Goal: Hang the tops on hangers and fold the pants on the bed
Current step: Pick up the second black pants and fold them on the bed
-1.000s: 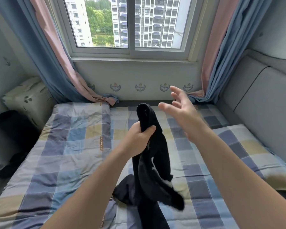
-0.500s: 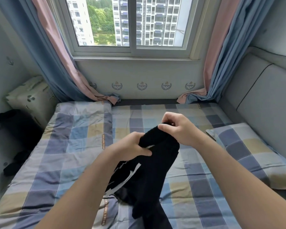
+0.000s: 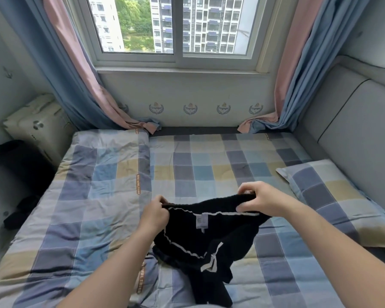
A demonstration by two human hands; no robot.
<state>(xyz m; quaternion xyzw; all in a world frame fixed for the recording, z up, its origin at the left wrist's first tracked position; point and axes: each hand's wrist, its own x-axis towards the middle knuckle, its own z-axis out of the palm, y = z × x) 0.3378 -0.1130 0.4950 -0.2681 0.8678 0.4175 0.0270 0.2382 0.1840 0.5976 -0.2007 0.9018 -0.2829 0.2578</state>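
Over the near middle of the bed (image 3: 111,185), each grip is closed on cloth. The left hand (image 3: 155,215) pinches one end of the white-trimmed top edge of the black garment (image 3: 211,238), and the right hand (image 3: 261,200) curls its fingers over the other end. That edge runs left to right between them, label showing. The rest hangs toward the person and bunches on the bed. Both forearms reach forward, the right slightly nearer the bed's far edge.
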